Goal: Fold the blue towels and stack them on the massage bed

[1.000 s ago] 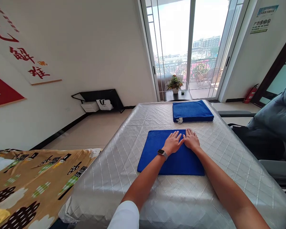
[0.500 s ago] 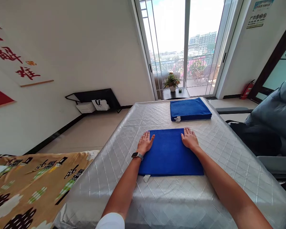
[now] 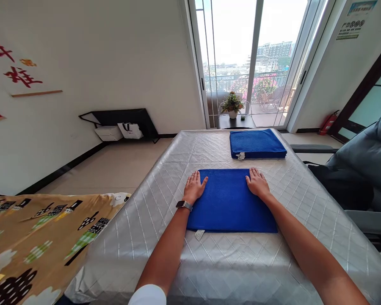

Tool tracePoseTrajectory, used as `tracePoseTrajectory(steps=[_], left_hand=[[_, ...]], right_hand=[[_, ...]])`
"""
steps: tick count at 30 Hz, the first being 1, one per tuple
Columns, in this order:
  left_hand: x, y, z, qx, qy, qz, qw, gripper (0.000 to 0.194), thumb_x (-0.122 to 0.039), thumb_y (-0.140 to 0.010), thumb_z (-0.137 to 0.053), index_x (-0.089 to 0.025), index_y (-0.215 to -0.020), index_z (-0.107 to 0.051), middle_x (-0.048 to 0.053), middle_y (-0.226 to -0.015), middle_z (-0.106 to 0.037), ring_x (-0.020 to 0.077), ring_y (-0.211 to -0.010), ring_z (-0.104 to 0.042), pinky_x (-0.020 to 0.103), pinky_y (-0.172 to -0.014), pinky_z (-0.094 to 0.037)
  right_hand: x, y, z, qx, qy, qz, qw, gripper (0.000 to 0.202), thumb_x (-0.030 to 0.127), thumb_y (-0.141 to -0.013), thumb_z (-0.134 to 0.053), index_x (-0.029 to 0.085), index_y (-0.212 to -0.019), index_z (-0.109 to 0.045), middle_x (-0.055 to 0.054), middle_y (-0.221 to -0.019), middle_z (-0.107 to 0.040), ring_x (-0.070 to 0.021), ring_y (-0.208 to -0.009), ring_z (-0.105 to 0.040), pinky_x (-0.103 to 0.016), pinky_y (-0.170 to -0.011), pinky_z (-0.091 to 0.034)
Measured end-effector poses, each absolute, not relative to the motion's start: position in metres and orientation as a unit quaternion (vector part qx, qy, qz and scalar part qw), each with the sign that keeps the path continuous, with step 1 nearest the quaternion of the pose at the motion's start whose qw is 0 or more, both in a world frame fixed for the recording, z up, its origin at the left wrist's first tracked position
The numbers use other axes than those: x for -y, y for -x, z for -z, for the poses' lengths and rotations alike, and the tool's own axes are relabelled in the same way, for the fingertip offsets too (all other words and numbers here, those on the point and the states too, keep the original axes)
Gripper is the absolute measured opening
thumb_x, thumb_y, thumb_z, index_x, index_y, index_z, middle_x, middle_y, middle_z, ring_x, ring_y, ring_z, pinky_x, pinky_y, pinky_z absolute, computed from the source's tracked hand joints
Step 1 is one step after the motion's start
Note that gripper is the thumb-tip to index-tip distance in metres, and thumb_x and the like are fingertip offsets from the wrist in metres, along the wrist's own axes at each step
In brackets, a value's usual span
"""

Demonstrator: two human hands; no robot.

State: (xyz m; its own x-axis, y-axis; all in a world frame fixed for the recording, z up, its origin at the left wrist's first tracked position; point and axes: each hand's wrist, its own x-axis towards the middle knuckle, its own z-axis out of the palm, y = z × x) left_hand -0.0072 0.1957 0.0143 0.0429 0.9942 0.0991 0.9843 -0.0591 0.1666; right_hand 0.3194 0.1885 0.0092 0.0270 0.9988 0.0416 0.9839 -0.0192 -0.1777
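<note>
- Folded blue towel (image 3: 230, 201): lies flat on the quilted silver counter (image 3: 152, 228), near its middle.
- Left hand (image 3: 194, 187): fingers spread, palm down, on the towel's left edge.
- Right hand (image 3: 257, 183): flat and spread, on the far right corner.
- Second blue towel (image 3: 257, 144): folded, farther back, well apart.
- Risk: the slick cover may let the towel slide or the fold slip under uneven pressure.
- Writing: white tag (image 3: 199, 234) unreadable; red wall characters (image 3: 22, 77) and green notice (image 3: 352, 27) too small to read.
</note>
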Motion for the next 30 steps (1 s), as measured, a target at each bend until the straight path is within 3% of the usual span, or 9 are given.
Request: tracePoseTrajectory(steps=[30], left_hand=[[-0.1936,0.0051,-0.0179,-0.689,-0.718,-0.087,0.036,0.079,-0.060,-0.104,-0.018,-0.006,-0.162,-0.027,0.016,-0.169,-0.026,0.0258,-0.157,-0.022,0.042,-0.129,-0.014]], right_hand=[[-0.1896,-0.3201,-0.0085,0.696,0.711,-0.046,0.087,0.067,0.044,-0.106,-0.021,0.009,-0.163,-0.027,-0.009,-0.170,-0.022,-0.0208,-0.158,-0.016,-0.040,-0.128,-0.012]])
